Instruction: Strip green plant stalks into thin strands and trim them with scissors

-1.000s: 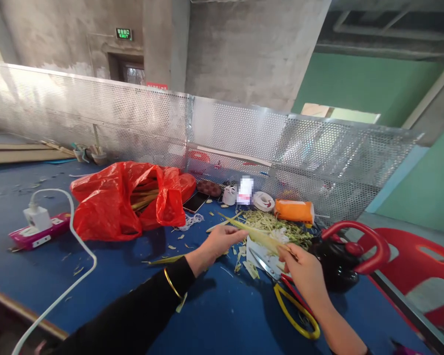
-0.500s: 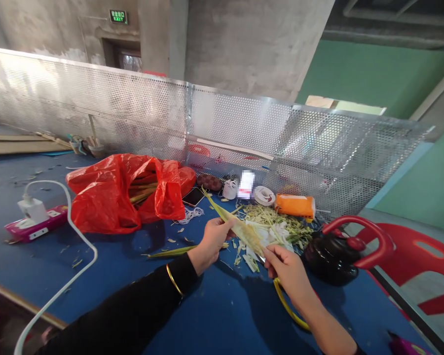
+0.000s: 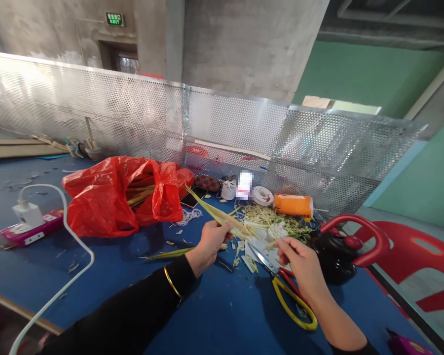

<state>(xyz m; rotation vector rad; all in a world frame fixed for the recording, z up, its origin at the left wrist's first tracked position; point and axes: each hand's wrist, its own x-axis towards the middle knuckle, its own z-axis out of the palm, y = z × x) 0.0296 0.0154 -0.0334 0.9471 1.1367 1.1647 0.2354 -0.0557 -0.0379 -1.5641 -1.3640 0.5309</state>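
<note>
My left hand [image 3: 211,242] pinches a long green and pale husk leaf [image 3: 222,215], whose pointed tip reaches up and left. My right hand [image 3: 294,254] is closed at the fingertips on a small pale scrap [image 3: 272,244], apart from the leaf. Scissors with one yellow and one red handle [image 3: 294,308] lie on the blue table below my right hand, blades toward the upper left. Behind the hands sits a pile of shredded plant scraps [image 3: 292,225] with white paper. Another green leaf [image 3: 170,254] lies left of my left wrist.
A red plastic bag [image 3: 99,202] of stalks stands at left, beside a power strip [image 3: 33,231] with a white cable. Along the mesh screen [image 3: 229,118] are a phone [image 3: 194,196], tape roll [image 3: 262,195] and orange packet [image 3: 293,204]. A black kettle [image 3: 335,256] stands at right.
My right hand has moved right, off the leaf's lower end, with a small scrap at its fingertips. The scissors show more fully. The leaf has shifted slightly left.
</note>
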